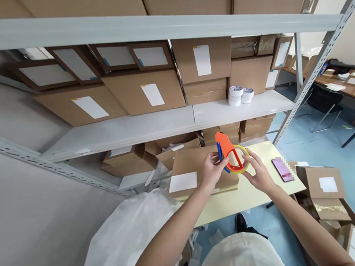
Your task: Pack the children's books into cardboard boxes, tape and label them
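An orange tape dispenser with a blue handle and a yellowish roll of tape is held above a closed cardboard box with a white label. My left hand grips the dispenser by its blue handle. My right hand has its fingers curled round the tape roll on the right side. The box lies on a small pale yellow table.
A phone lies on the table's right part. Metal shelving behind holds many labelled cardboard boxes and white tape rolls. More boxes sit on the floor at right, a large white plastic bag at left, a desk at far right.
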Demonstrator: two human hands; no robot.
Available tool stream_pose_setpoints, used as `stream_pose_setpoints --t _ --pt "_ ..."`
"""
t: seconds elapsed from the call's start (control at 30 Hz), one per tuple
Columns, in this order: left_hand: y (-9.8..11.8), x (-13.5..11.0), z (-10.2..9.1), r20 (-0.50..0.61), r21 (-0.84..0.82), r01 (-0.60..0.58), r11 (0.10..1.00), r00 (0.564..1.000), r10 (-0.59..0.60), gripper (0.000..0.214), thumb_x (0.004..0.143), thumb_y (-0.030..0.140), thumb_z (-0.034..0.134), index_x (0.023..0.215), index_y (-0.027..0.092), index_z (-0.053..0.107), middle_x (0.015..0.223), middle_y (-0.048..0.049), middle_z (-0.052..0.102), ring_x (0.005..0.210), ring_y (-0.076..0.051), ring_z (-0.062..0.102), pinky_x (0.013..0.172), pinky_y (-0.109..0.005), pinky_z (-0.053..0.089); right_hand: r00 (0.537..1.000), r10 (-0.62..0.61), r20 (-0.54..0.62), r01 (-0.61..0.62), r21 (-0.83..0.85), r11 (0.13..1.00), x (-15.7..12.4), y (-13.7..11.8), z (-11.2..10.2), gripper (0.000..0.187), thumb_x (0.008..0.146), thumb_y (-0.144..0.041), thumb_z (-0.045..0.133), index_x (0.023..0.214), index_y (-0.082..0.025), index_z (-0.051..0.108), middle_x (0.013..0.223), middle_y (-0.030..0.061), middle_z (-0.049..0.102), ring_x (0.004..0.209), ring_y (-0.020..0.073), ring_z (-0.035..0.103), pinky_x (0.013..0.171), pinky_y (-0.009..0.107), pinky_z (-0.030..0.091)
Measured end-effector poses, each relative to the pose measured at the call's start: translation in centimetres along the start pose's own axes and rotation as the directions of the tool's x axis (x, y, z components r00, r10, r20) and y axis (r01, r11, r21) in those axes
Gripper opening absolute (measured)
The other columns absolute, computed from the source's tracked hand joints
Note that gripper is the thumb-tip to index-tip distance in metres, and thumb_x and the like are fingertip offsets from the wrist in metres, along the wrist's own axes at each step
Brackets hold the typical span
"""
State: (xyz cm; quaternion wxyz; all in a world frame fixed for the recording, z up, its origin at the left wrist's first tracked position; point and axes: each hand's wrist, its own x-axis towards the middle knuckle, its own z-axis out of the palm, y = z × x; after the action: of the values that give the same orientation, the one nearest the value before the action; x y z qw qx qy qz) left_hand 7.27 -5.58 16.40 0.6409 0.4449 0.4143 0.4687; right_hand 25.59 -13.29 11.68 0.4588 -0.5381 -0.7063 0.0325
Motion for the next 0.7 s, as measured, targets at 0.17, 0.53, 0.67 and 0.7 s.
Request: stream_pose_setpoints --t 0.17,0.53,0.67,0.7 --pt "2.6 8.9 3.3 0.006 0.130 -0.193 0.973 0.981 0.194 0.048 0.065 0.044 0.083 0.103 0.020 0.065 0.114 -0.0113 0.068 0.103 -0.026 0.067 0.085 -0.034 0.054 0.994 0.048 -0.094 -0.037 0.114 0.993 9.6 6.5 1.2 0.052 0.084 -0.038 0.073 0.132 -0.028 0.055 0.137 0.0154 0.055 0.133 0.0332 0.051 0.100 0.054 0.053" --pt "2.8 29.1 5.8 -0.071 0.589 -0.197 0.784 0.953 0.293 0.045 0.093 0.051 0.051 0.120 0.019 0.067 0.106 -0.0113 0.069 0.121 -0.029 0.053 0.106 -0.043 0.041 0.975 0.221 0.026 -0.222 0.183 0.958 26.0 18.3 7.7 0.060 0.079 -0.034 0.075 0.134 -0.024 0.054 0.129 0.0132 0.061 0.120 0.0298 0.058 0.099 0.049 0.052" --pt "1.4 31.3 5.4 -0.085 0.629 -0.187 0.755 0.948 0.306 0.055 0.095 0.059 0.044 0.126 0.016 0.062 0.124 -0.0152 0.065 0.127 -0.029 0.052 0.109 -0.042 0.040 0.974 0.215 0.074 -0.223 0.138 0.965 27.6 19.5 9.0 0.067 0.080 -0.033 0.074 0.140 -0.023 0.047 0.129 0.0143 0.063 0.120 0.0313 0.060 0.101 0.051 0.051" --pt "1.1 31.1 5.1 -0.082 0.630 -0.187 0.754 0.949 0.304 0.058 0.095 0.060 0.043 0.130 0.016 0.059 0.130 -0.0163 0.062 0.128 -0.029 0.052 0.109 -0.042 0.041 0.977 0.202 0.073 -0.209 0.120 0.970 27.6 19.5 9.0 0.070 0.080 -0.034 0.074 0.143 -0.021 0.044 0.133 0.0162 0.061 0.125 0.0330 0.057 0.102 0.052 0.049"
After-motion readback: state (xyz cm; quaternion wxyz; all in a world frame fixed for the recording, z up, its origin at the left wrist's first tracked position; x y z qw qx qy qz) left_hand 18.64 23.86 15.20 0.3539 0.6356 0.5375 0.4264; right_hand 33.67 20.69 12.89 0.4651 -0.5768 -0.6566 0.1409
